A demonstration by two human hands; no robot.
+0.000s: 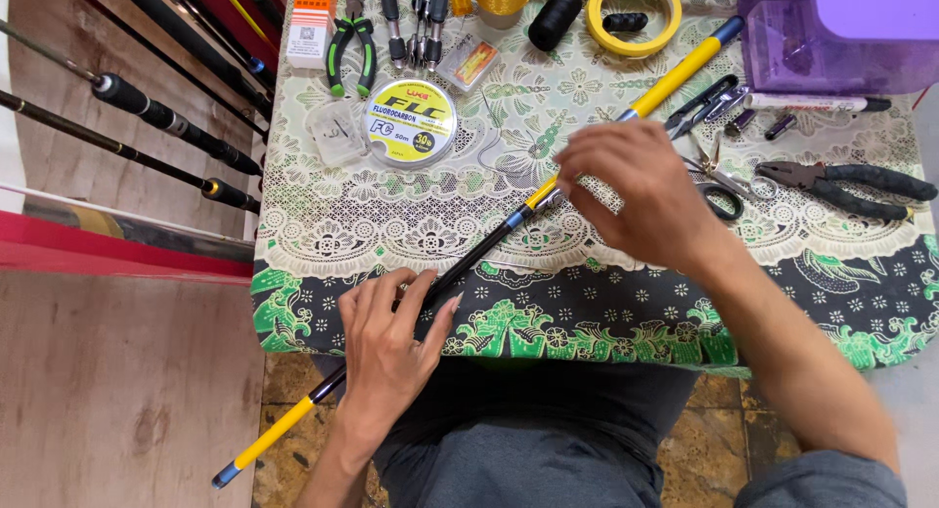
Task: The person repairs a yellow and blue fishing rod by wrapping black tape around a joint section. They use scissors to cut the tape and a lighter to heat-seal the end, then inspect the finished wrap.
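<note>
Now the left hand [386, 347] clasps the dark middle of a yellow-and-black fishing rod [479, 249] at the near edge of the worktop [323, 224], while the right hand [641, 200] pinches the rod further up, where yellow meets black. The rod lies slantwise across the patterned cloth, its butt overhanging toward the floor. Scissors [719, 190] and pliers [846, 187] sit just beside the right hand, so a careless sweep could likely knock them or snag the rod.

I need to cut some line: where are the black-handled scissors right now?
In the head view, the black-handled scissors lie on the patterned tablecloth, just beyond the right hand, beside the dark-handled pliers.
</note>
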